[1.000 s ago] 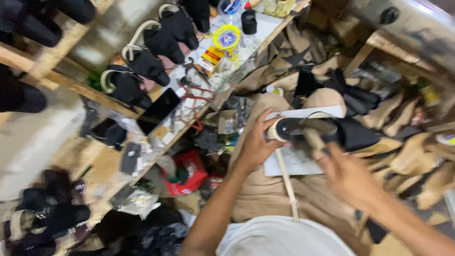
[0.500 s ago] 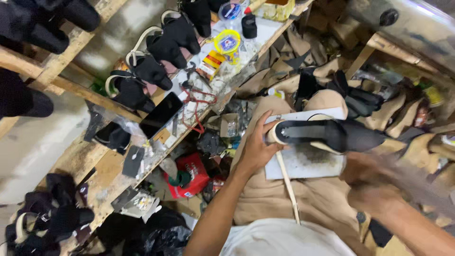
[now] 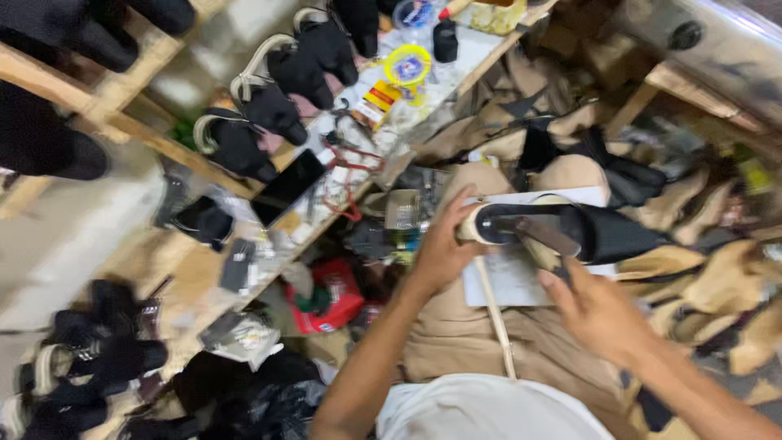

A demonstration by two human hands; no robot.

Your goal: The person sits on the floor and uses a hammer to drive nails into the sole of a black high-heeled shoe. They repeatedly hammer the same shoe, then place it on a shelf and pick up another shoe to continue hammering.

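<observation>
Shoe (image 3: pixel 586 228), black, lying toe-out across the white board (image 3: pixel 505 281) on my lap, and my left hand (image 3: pixel 440 244) is wrapped around its heel end, gripping firm. My right hand (image 3: pixel 599 314) comes in from below, fingers pinched on a flat tool (image 3: pixel 542 236) laid over the shoe's opening — too blurred to name it. Best, I reckon, to hold the heel steady and work short, controlled strokes. Workbench (image 3: pixel 204 277) to my left carries a dark phone (image 3: pixel 287 187) and more black shoes (image 3: pixel 269 110).
</observation>
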